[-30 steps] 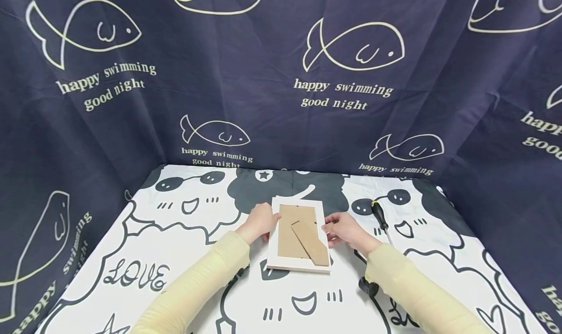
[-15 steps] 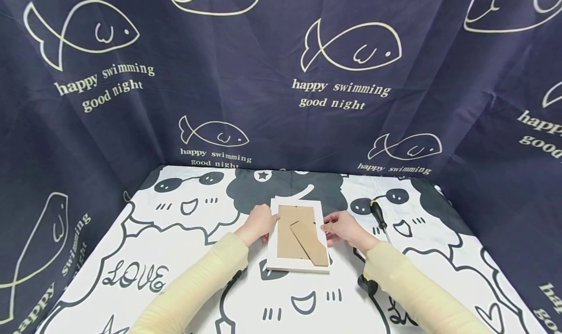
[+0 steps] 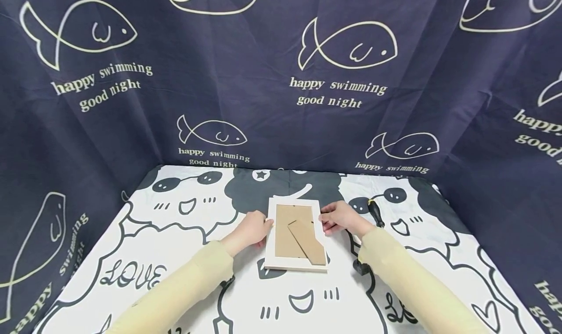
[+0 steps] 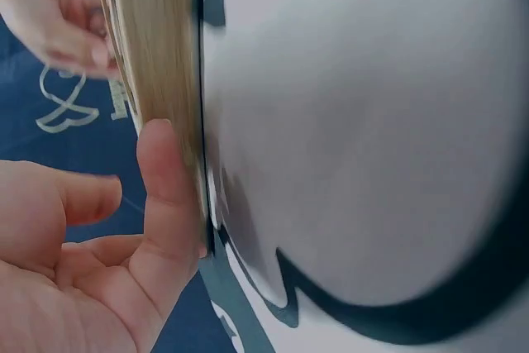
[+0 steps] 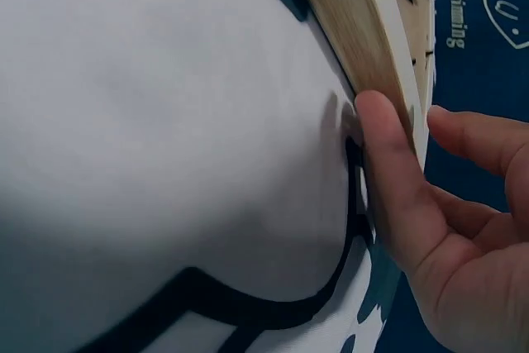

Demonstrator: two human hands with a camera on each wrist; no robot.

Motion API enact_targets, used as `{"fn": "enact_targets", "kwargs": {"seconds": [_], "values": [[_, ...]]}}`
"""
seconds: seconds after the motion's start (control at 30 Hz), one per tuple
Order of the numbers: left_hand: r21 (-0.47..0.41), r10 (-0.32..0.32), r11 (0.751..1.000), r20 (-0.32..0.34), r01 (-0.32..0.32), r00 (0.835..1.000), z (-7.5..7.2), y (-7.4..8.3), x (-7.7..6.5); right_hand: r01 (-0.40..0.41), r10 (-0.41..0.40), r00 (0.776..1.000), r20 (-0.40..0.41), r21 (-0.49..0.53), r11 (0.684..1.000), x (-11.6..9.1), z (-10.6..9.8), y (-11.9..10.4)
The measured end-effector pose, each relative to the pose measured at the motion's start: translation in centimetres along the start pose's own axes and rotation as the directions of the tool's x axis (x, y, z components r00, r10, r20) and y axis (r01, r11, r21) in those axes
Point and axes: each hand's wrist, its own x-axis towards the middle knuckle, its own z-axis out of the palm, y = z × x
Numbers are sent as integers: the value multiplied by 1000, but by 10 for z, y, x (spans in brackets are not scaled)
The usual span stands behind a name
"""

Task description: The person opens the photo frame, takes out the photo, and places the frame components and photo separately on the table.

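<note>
A white-bordered picture frame (image 3: 271, 246) lies back up on the table, its brown backing board (image 3: 287, 236) and slanted easel leg (image 3: 309, 246) showing. My left hand (image 3: 249, 229) is at the left edge; in the left wrist view a fingertip (image 4: 161, 142) presses the wooden side while the thumb stands apart from it. On the opposite edge, my right hand (image 3: 342, 218) holds the frame lightly, one finger (image 5: 380, 121) along its wooden side and the thumb (image 5: 450, 126) at the back's rim.
A black-handled screwdriver (image 3: 375, 213) lies to the right, its shaft behind my right forearm. Part of a black object (image 3: 361, 267) shows beside the right sleeve. A patterned white cloth (image 3: 145, 248) covers the table, with dark blue curtains (image 3: 272, 144) behind.
My left hand has shifted slightly outward, its thumb coming off the frame's back. My right hand has moved a little up along the right edge. The frame stays flat on the table.
</note>
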Motion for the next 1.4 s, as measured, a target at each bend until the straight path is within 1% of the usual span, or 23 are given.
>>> {"fn": "enact_targets", "kwargs": {"seconds": [0.07, 0.17, 0.27, 0.4, 0.53, 0.67, 0.9, 1.1, 1.27, 1.4], "values": [[-22, 27, 999, 23, -27, 999, 0, 0, -11, 4, -4, 1000, -17, 5, 1000, 5, -3, -1], [-80, 46, 996, 51, -42, 998, 1, -1, -27, 10, -9, 999, -54, 11, 1000, 13, -5, -2], [-161, 55, 986, 85, -41, 995, 4, -5, -44, 18, -17, 997, -81, 8, 1000, 21, -5, -4], [-252, 39, 968, 129, -5, 991, 9, -10, -63, 32, -32, 994, -100, -3, 999, 29, -4, -6], [-280, 47, 960, 138, -7, 989, 12, -13, -73, 64, -66, 991, -116, -25, 998, 35, -4, -6], [-273, 67, 961, 122, -31, 990, 15, -13, -74, 87, -93, 987, -134, -46, 995, 39, -3, -5], [-217, 72, 975, 98, -49, 993, 18, -11, -74, 68, -80, 980, -180, -75, 995, 45, 0, -5], [-161, 105, 983, 83, -91, 991, 20, -9, -72, 62, -83, 976, -203, -108, 992, 49, 1, -4], [-148, 100, 985, 94, -85, 991, 20, -5, -71, 49, -73, 976, -207, -115, 992, 51, 2, -5], [-152, 96, 985, 106, -79, 990, 18, -2, -71, 43, -77, 971, -228, -148, 988, 50, 3, -6]]}}
